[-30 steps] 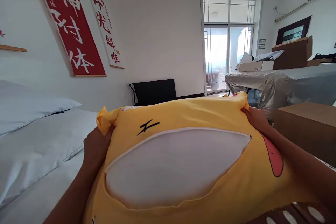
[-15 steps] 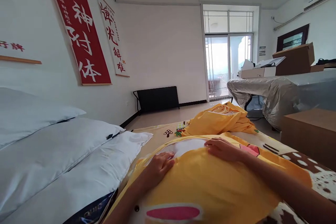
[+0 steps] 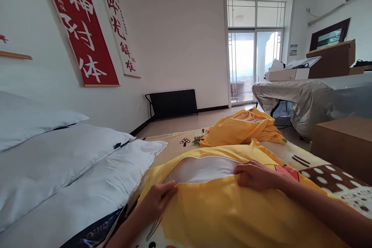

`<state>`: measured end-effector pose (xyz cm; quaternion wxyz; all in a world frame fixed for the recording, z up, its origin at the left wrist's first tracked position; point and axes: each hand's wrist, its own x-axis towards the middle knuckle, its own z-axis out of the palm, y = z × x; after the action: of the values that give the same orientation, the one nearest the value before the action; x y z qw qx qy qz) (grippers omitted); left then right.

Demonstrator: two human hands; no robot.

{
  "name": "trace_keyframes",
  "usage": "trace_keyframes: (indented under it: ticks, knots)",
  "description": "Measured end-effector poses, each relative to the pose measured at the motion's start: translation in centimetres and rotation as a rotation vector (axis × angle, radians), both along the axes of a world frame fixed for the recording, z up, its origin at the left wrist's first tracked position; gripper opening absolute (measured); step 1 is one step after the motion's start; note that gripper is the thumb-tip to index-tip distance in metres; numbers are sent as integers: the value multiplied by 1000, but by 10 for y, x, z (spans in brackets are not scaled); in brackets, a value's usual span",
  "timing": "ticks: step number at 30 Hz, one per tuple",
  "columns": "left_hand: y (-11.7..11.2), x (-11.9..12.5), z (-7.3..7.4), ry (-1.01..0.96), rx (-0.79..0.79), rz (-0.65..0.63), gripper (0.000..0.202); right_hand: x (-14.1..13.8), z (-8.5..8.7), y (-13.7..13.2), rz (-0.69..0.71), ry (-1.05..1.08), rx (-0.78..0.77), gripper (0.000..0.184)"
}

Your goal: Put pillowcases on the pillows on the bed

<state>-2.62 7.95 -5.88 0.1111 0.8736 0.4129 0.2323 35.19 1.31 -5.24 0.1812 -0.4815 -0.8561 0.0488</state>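
Observation:
A yellow pillowcase (image 3: pixel 221 205) with a printed cartoon face lies in front of me, a white pillow (image 3: pixel 203 168) showing through its long gaping opening. My left hand (image 3: pixel 157 199) pinches the near edge of that opening at its left end. Toward the right end, my right hand (image 3: pixel 255 174) is closed on the same edge, its fingertips by the white pillow. Between my hands the near edge is stretched fairly straight. Most of the pillow is hidden under the yellow cloth.
Several white pillows (image 3: pixel 87 162) are stacked at the left. Crumpled yellow cloth (image 3: pixel 241 128) lies beyond the pillowcase on a patterned blanket (image 3: pixel 180 135). A cardboard box (image 3: pixel 343 139) and a plastic-covered table (image 3: pixel 293 91) with boxes stand at the right. A folded black frame (image 3: pixel 174 102) leans by the wall.
My hands have moved nearer to me and further apart, gripping the near edge. The opening gapes wider, showing more white pillow. The view has shifted slightly.

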Motion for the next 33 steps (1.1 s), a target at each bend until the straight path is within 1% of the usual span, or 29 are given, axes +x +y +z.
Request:
trace_keyframes:
  ticks: [1,3,5,7,9,10,11,12,13,15,17,18,19,20,22,24,26,28,31,33]
  knots:
    - [2,8,2,-56,-25,16,41,-6,3,3,3,-9,-16,42]
    - [4,21,15,-188,-91,20,42,-14,11,8,22,-36,-43,52]
    - [5,31,35,-310,-208,0,43,-19,20,14,63,-49,-105,52]
    - [7,38,59,-421,-337,-29,43,-20,28,22,84,-46,-216,57]
    - [13,43,78,-510,-395,-44,43,-19,33,34,39,-53,-350,66]
    - [19,45,83,-543,-394,-43,43,-19,34,41,-10,-56,-410,68]
    - [25,46,82,-568,-377,-30,42,-20,34,49,-62,-56,-462,70]
    - [32,47,77,-578,-345,-5,42,-21,33,57,-108,-50,-508,70]
    - [39,47,67,-561,-299,19,41,-23,30,64,-139,-38,-547,69]
    - [50,44,38,-450,-179,32,42,-29,24,76,-155,-21,-612,66]
    - [55,36,6,-294,-94,2,43,-34,17,81,-131,3,-647,66]
    - [56,31,-7,-237,-79,-1,43,-35,14,80,-112,14,-654,67]
    - [57,26,-17,-194,-73,9,43,-33,13,77,-88,23,-648,68]
    - [56,22,-22,-158,-69,29,42,-30,11,72,-60,30,-619,67]
    - [56,19,-24,-72,-49,53,41,-18,10,56,-9,38,-474,61]
    - [56,22,-18,48,-16,60,40,-1,10,39,-26,12,-273,53]
    - [56,31,-12,150,19,77,39,18,12,26,-118,-35,-120,47]
    - [54,42,-9,215,44,113,38,33,19,20,-225,-101,-48,44]
    - [40,51,-11,270,72,170,41,45,38,19,-352,-123,76,55]
    - [25,51,-12,304,99,215,44,47,50,20,-439,-63,196,55]
